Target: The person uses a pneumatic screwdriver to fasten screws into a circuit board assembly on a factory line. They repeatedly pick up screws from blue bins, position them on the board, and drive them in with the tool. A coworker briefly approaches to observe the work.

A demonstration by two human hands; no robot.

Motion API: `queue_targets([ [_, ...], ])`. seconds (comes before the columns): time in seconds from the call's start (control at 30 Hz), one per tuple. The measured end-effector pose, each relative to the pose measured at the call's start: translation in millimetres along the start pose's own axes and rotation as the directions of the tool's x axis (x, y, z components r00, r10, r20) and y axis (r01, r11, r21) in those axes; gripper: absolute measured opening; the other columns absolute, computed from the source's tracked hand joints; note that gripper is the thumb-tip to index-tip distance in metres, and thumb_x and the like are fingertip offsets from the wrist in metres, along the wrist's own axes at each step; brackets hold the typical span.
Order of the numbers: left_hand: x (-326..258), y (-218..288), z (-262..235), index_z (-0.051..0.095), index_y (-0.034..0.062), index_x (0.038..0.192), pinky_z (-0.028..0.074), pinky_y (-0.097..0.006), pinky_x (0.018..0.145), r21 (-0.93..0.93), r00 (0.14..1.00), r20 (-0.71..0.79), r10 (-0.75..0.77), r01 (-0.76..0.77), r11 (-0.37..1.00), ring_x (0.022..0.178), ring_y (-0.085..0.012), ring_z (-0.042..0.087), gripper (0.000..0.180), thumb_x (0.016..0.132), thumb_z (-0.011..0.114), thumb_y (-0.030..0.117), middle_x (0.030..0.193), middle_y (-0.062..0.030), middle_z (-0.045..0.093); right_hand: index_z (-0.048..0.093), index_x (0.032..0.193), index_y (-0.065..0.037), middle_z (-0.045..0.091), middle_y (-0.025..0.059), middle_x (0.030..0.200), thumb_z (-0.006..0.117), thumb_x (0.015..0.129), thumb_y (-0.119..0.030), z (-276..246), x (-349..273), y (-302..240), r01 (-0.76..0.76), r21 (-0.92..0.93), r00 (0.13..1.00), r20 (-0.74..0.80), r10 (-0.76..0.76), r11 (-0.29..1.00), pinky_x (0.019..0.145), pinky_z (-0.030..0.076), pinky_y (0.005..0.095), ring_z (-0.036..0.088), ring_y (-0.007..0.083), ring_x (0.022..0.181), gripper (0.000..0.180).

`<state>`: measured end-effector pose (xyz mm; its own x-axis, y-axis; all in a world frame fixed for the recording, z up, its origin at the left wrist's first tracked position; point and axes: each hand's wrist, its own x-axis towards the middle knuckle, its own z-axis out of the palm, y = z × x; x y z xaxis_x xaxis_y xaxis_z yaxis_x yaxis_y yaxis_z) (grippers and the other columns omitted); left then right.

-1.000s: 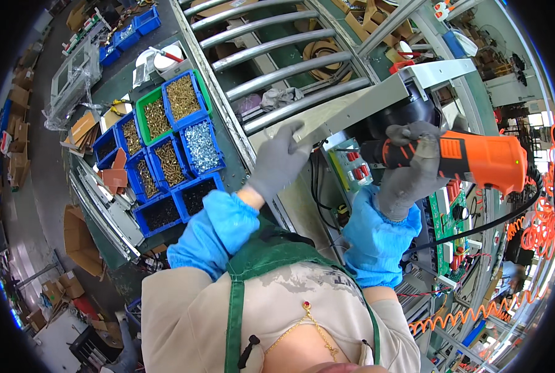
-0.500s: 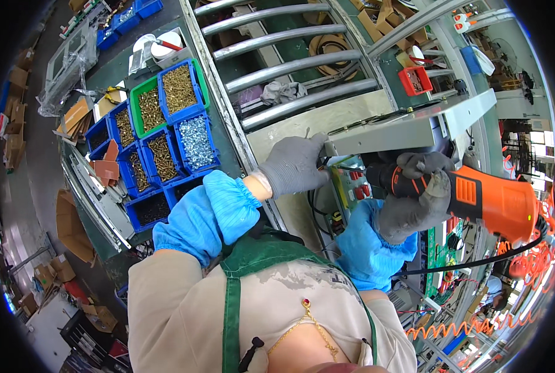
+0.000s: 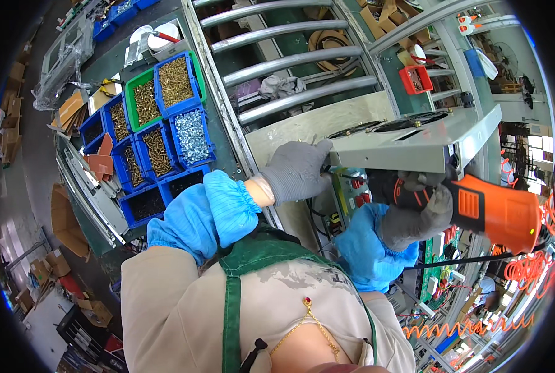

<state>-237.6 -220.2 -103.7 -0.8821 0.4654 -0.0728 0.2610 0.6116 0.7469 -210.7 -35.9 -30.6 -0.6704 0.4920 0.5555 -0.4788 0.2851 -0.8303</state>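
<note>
A light grey metal panel [image 3: 392, 152] with black round fans [image 3: 411, 122] on its top face is held raised and slightly tilted. My left hand [image 3: 296, 171], in a grey glove, is closed on the panel's left corner. In my right hand [image 3: 417, 214], also gloved, is an orange and black power screwdriver [image 3: 498, 211]. Its front end points left, under the panel, and its tip is hidden from view. Below the panel, red and green parts [image 3: 358, 193] and dark wires show only partly.
Blue bins [image 3: 192, 138] and a green bin [image 3: 145, 102] of screws stand on the left bench. A roller conveyor [image 3: 290, 71] runs beyond my hands. A red bin [image 3: 415, 81] sits at the far right. Orange coiled hoses [image 3: 470, 326] hang at the right.
The panel has tilted so that more of its top face and fans show. My right hand and the power screwdriver have shifted slightly downward in the view. My left hand keeps its hold.
</note>
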Motion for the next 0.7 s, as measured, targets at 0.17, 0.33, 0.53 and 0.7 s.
queue_targets([
  [0.17, 1, 8, 7, 0.051, 0.0056, 0.110, 0.047, -0.043, 0.058, 0.008, 0.999, -0.015, 0.047, -0.047, 0.999, 0.065, -0.0356, 0.060, 0.043, 0.072, 0.061, 0.022, 0.068, -0.0156, 0.060, 0.052, 0.094, 0.004, 0.059, 0.0150, 0.079, 0.067, 0.076, -0.010, 17, 0, -27, -0.142, 0.461, 0.927, 0.373, -0.046, 0.876, 0.053, 0.050, 0.0351, 0.056, 0.0240, 0.056, 0.027],
  [0.33, -2, 7, 11, 0.052, 0.0074, 0.108, 0.047, -0.044, 0.056, 0.012, 0.992, -0.113, 0.051, -0.050, 0.999, 0.064, -0.0346, 0.060, 0.039, 0.072, 0.060, 0.021, 0.067, -0.0147, 0.060, 0.053, 0.088, 0.006, 0.058, 0.0161, 0.070, 0.071, 0.074, -0.018, 20, -3, -28, -0.091, 0.474, 0.955, 0.292, -0.059, 0.876, 0.052, 0.047, 0.0339, 0.056, 0.0242, 0.056, 0.034],
  [0.53, -3, 6, 16, 0.053, 0.0081, 0.105, 0.047, -0.044, 0.053, 0.062, 0.976, -0.196, 0.094, -0.083, 0.995, 0.061, -0.0337, 0.060, 0.036, 0.072, 0.060, 0.022, 0.066, -0.0136, 0.061, 0.048, 0.086, -0.001, 0.052, 0.0105, 0.071, 0.058, 0.078, -0.024, 15, -8, -35, -0.086, 0.333, 0.945, 0.325, -0.028, 0.939, 0.056, 0.046, 0.0333, 0.051, 0.0186, 0.057, 0.027],
  [0.7, -5, 9, 15, 0.051, 0.0063, 0.101, 0.045, -0.043, 0.048, 0.068, 0.973, -0.190, 0.133, -0.122, 0.990, 0.057, -0.0325, 0.059, 0.034, 0.072, 0.061, 0.020, 0.063, -0.0126, 0.059, 0.050, 0.079, -0.002, 0.052, 0.0101, 0.066, 0.054, 0.074, -0.023, 9, -12, -31, -0.094, 0.358, 0.995, 0.010, 0.097, 0.929, 0.057, 0.042, 0.0336, 0.050, 0.0203, 0.056, 0.022],
])
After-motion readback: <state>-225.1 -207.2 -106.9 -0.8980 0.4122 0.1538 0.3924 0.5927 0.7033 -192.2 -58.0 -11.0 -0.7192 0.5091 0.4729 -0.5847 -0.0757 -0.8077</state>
